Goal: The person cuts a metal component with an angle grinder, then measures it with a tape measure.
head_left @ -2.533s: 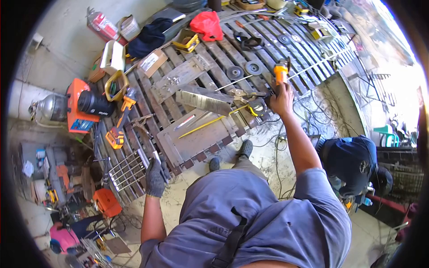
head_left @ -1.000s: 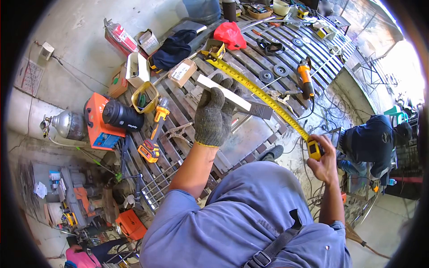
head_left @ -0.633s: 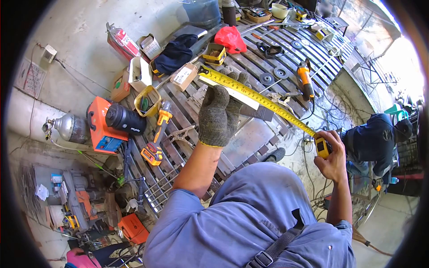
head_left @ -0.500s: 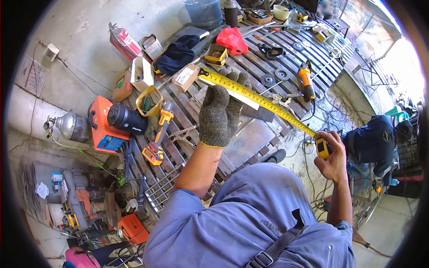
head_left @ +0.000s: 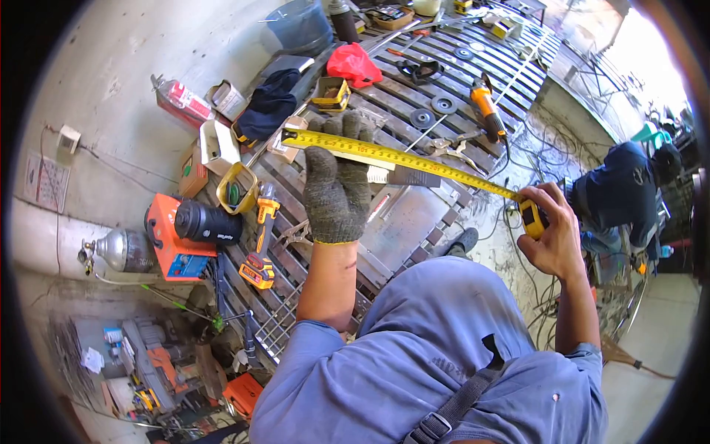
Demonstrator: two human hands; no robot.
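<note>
My gloved left hand is closed around the blade end of a yellow tape measure, thumb in front and fingertips showing above the blade. A narrow pale strip runs just under the blade beside the glove; what it is I cannot make out. The yellow tape blade stretches to the right across the slatted metal bench. At its other end my bare right hand grips the yellow and black tape measure case. Below the blade, a flat metal plate lies on the bench.
On the bench lie a cordless angle grinder, an orange grinder, discs, locking pliers, a red cloth or bag and boxes. A black jug rests by an orange machine. A person bends at right; cables cover the floor.
The view has shifted, so the bench things sit farther left. My hands are slightly farther apart, and the tape blade lies more level across the picture. Both grips stay closed.
</note>
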